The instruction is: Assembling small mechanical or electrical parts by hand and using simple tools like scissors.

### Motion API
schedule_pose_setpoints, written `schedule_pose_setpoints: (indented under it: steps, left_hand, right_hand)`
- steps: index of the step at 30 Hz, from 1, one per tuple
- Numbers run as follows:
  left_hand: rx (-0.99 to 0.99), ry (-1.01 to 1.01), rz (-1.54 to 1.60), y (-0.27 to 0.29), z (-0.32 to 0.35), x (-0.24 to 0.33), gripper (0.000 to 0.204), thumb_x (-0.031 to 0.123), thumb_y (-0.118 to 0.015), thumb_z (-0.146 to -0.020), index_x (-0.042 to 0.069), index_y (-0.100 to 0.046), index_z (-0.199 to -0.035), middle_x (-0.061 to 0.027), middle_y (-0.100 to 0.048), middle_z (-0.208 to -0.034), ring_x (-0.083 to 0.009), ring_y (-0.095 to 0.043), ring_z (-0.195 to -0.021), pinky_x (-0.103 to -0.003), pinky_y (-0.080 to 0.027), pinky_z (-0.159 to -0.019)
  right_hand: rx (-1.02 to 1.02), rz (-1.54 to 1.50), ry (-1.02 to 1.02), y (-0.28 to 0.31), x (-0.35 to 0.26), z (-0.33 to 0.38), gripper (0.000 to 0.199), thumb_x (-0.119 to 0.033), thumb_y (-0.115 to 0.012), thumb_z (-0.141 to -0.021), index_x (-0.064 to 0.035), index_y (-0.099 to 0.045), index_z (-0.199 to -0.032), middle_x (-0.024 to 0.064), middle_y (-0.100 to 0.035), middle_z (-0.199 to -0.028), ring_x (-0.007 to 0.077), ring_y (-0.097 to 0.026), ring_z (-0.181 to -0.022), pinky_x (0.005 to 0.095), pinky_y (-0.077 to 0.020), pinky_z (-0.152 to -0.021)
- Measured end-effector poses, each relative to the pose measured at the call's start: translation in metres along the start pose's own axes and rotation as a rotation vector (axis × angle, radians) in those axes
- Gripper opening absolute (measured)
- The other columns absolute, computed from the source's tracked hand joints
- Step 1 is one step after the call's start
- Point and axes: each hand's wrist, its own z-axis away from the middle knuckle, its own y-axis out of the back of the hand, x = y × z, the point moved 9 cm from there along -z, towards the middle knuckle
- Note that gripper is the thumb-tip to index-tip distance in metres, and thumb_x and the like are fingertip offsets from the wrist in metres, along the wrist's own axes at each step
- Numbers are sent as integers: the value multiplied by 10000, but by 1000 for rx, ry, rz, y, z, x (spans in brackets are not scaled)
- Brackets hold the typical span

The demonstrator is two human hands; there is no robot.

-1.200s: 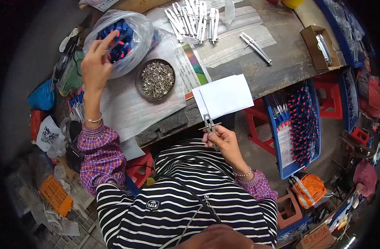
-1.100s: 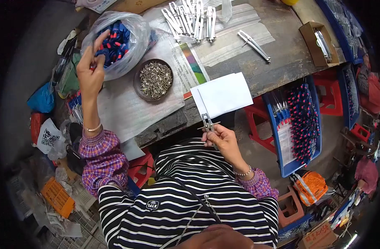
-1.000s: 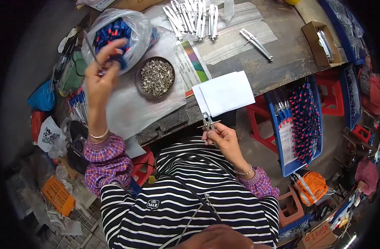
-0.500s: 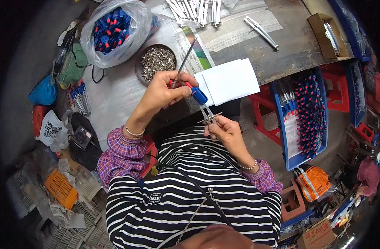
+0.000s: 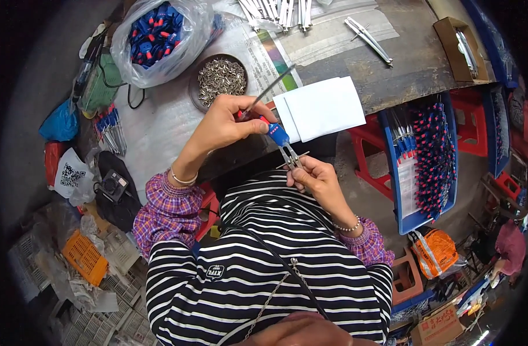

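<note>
Head view: a blue-handled tool [image 5: 277,134] is pinched by the left hand [image 5: 226,122]; a metal clip [image 5: 291,158], gripped by the right hand [image 5: 314,177] at five o'clock, could slip if misaligned.

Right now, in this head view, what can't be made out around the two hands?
- Where the blue-handled tool meets the metal piece: too small to tell.
- How the right hand grips that metal piece: hidden by its own fingers.
- Part of the tool's blue handle: covered by the left hand.
- Single parts in the round bowl: too small.
</note>
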Motion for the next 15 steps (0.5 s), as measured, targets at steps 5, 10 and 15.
schedule_pose_setpoints:
  steps: [5, 10, 15]
  left_hand:
    - [2, 142, 101, 4, 1, -12, 121, 114, -670, -812, 8, -650, -866, -3, -580, -622, -26, -449, -468, -181, -326, -425]
    - [-10, 189, 109, -2, 2, -12, 166, 187, -671, -823, 26, -628, -834, -11, -580, -599, -21, -446, -452, -171, -305, -393]
    - [-36, 313, 181, -5, 6, -23, 180, 203, -679, -817, 32, -625, -813, -17, -595, -609, -20, -464, -457, -171, -317, -400]
  right_hand:
    - [10, 25, -16, 1, -2, 2, 149, -63, -505, -915, 33, -574, -1005, 33, -583, -737, 34, -438, -587, 164, -359, -526]
    - [-2, 12, -2, -3, -5, 2, 148, -66, -504, -916, 29, -577, -1003, 29, -584, -744, 29, -438, -587, 161, -359, -523]
    - [-9, 27, -51, -3, -1, 1, 155, -77, -511, -915, 37, -575, -998, 30, -583, -741, 32, -440, -586, 161, -357, -525]
